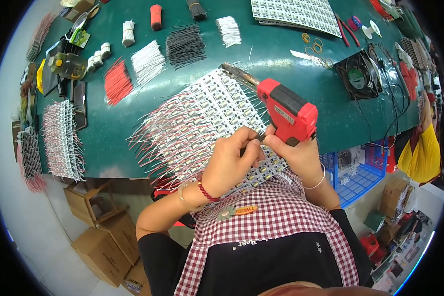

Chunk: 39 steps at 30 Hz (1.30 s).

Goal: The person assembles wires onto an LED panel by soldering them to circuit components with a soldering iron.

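My right hand [301, 157] is closed round the handle of a red and black soldering gun [290, 109], whose metal tip points up and to the left over the board. Close beside it, my left hand [232, 160] is pinched shut, its fingertips near my right fingers. What sits in that pinch is too small to make out. Under both hands lies a white panel of small circuit boards [222, 111]. Thin red and white wires [158, 133] stick out along its left side. The panel's near edge overlaps my checked apron [266, 217].
Loose red wires [117, 83], white wires [148, 63] and black wires [185, 45] lie beyond the panel. A black fan [358, 76] with cables stands at right, pliers [348, 30] behind it. Wired panels [63, 140] lie left; a blue crate [360, 175] stands below the table edge.
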{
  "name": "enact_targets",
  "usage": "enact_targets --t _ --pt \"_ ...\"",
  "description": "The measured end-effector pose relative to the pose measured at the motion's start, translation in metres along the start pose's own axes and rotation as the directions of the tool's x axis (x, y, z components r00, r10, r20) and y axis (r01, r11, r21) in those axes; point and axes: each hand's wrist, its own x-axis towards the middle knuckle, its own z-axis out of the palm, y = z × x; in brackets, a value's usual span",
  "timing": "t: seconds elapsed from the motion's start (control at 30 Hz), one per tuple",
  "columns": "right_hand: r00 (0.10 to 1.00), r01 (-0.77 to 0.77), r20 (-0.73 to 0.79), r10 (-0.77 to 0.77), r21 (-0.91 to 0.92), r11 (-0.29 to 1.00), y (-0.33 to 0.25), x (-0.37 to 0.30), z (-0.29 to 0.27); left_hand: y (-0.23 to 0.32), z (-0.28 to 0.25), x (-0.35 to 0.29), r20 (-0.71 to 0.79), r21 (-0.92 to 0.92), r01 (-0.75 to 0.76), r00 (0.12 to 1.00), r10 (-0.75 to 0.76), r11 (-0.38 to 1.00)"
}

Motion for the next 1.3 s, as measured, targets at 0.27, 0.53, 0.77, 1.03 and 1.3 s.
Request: enact_targets --t 0.27,0.53,0.77,1.03,1.3 --pt "0.997 -0.049 -0.050 0.056 0.135 0.990 0.005 -0.007 0.004 -0.001 0.003 0.002 0.000 0.021 -0.019 1.000 0.019 1.000" --pt "0.999 -0.041 -0.033 0.044 0.084 0.996 0.003 -0.004 0.005 -0.004 0.003 0.000 -0.036 0.144 -0.089 0.995 0.095 0.986" --pt "0.998 0.011 -0.060 -0.007 0.076 0.997 0.009 -0.005 0.006 -0.002 0.003 0.001 -0.058 0.117 -0.084 0.994 0.091 0.990" --pt "0.992 -0.055 -0.111 0.064 0.076 0.996 0.007 -0.001 0.000 -0.008 0.003 0.000 -0.095 0.412 -0.237 0.949 0.299 0.880" --pt "0.991 -0.131 0.034 0.127 0.232 0.964 0.012 0.014 -0.009 0.002 0.001 0.004 -0.061 0.337 -0.228 0.963 0.263 0.914"
